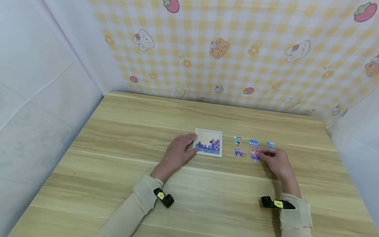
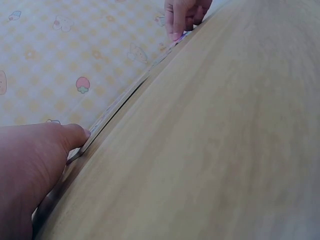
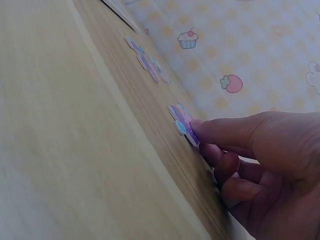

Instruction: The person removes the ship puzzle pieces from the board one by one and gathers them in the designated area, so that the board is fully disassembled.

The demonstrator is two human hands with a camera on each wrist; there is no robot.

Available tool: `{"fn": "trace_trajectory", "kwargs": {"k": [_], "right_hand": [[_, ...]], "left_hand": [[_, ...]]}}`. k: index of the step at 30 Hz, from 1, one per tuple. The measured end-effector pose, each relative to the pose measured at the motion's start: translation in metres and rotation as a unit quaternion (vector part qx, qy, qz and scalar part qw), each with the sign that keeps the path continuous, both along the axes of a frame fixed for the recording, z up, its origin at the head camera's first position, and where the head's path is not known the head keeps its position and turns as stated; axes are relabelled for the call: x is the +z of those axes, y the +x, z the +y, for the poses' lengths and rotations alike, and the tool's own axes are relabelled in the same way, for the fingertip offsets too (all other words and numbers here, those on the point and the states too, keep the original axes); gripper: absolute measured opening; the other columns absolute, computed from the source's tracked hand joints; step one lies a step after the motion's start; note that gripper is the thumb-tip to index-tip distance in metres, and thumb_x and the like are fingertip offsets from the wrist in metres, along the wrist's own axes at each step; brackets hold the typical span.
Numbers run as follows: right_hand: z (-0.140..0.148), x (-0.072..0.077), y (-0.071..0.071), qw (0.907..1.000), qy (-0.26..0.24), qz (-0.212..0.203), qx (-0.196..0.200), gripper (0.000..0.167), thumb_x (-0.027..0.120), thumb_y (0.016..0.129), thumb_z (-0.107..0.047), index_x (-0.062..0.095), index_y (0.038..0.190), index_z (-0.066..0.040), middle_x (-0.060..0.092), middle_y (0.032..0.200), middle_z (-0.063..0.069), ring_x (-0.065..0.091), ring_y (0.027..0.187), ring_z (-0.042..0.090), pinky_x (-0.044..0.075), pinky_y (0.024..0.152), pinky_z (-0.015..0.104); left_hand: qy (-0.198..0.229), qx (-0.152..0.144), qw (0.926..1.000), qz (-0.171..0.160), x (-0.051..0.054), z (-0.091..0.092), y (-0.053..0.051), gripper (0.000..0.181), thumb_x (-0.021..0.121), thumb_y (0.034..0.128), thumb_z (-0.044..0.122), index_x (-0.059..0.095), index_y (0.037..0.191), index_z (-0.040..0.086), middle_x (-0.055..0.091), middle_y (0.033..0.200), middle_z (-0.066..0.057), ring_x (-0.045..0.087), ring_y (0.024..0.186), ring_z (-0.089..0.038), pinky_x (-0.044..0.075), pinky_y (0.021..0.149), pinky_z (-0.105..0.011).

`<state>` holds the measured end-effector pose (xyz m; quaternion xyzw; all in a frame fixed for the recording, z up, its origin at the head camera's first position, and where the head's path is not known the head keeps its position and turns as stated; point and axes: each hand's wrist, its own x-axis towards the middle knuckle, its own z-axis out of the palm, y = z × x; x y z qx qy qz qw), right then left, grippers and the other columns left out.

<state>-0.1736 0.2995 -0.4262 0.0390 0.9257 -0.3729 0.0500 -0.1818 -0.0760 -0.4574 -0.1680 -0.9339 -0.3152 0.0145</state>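
Note:
A square puzzle board [image 1: 208,132] with a pale frame lies on the table, its lower part filled with purple and blue pieces. My left hand [image 1: 177,149] rests at the board's left side, thumb and fingers touching the frame. In the left wrist view the left thumb [image 2: 75,136] lies along its edge. To the right, my right hand [image 1: 275,160] pinches a purple puzzle piece [image 3: 181,122] between thumb and fingers. The piece is at or just above the tabletop; its exact height I cannot tell. The other right fingers are curled beneath, seen in the right wrist view.
Several loose puzzle pieces lie right of the board: a striped one [image 1: 237,140], a purple one [image 1: 239,152], a blue one [image 1: 253,143] and a light blue one [image 1: 270,144]. Behind the wooden table [image 1: 207,191] hangs a yellow checked curtain [image 1: 189,42].

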Motion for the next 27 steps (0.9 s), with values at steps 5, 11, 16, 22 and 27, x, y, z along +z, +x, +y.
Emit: {"fn": "trace_trajectory", "kwargs": {"k": [5,11,16,22,27], "right_hand": [[0.0004,0.0008,0.0003,0.9999,0.004,0.011,0.003,0.027,0.071,0.101,-0.023,0.078,0.111,0.002,0.073,0.114,0.019,0.056,0.097,0.02,0.045,0.074,0.018],[0.0003,-0.0005,-0.0008,0.9998,0.003,0.02,0.006,0.025,0.071,0.101,-0.021,0.078,0.109,0.001,0.074,0.109,0.017,0.055,0.089,0.016,0.045,0.069,0.019],[-0.0014,-0.0001,-0.0008,0.9998,-0.004,0.019,0.002,0.023,0.071,0.101,-0.019,0.078,0.109,0.001,0.074,0.108,0.016,0.053,0.084,0.015,0.045,0.066,0.022],[-0.0009,-0.0006,0.001,0.9987,-0.03,0.039,0.01,0.023,0.071,0.1,-0.018,0.078,0.109,0.002,0.075,0.107,0.014,0.054,0.079,0.01,0.047,0.064,0.02],[0.0029,0.0019,0.0035,0.9921,-0.093,0.076,-0.036,0.029,0.07,0.101,-0.026,0.074,0.113,0.001,0.06,0.09,-0.003,0.047,0.07,0.007,0.043,0.057,0.021]], "left_hand": [[0.0,-0.002,1.0,-0.003,0.001,-0.0002,-0.0004,0.058,0.065,0.1023,0.041,0.053,0.152,0.013,0.05,0.157,-0.002,0.043,0.147,-0.021,0.025,0.126,-0.039],[-0.001,-0.002,1.0,-0.007,0.001,-0.001,-0.001,0.058,0.064,0.1027,0.041,0.052,0.153,0.013,0.05,0.157,-0.001,0.042,0.148,-0.021,0.024,0.126,-0.039],[0.0,-0.003,1.0,-0.006,0.0013,-0.001,-0.0007,0.058,0.064,0.1027,0.041,0.053,0.152,0.013,0.05,0.157,-0.001,0.042,0.148,-0.02,0.025,0.126,-0.039],[0.002,-0.003,1.0,-0.003,0.001,-0.0019,-0.0004,0.058,0.065,0.1024,0.041,0.054,0.152,0.013,0.051,0.156,-0.002,0.042,0.148,-0.021,0.025,0.126,-0.039],[0.004,-0.005,1.0,-0.001,0.0022,-0.0026,-0.0001,0.058,0.065,0.1023,0.04,0.054,0.152,0.013,0.051,0.156,-0.002,0.043,0.147,-0.021,0.025,0.126,-0.04]]}}
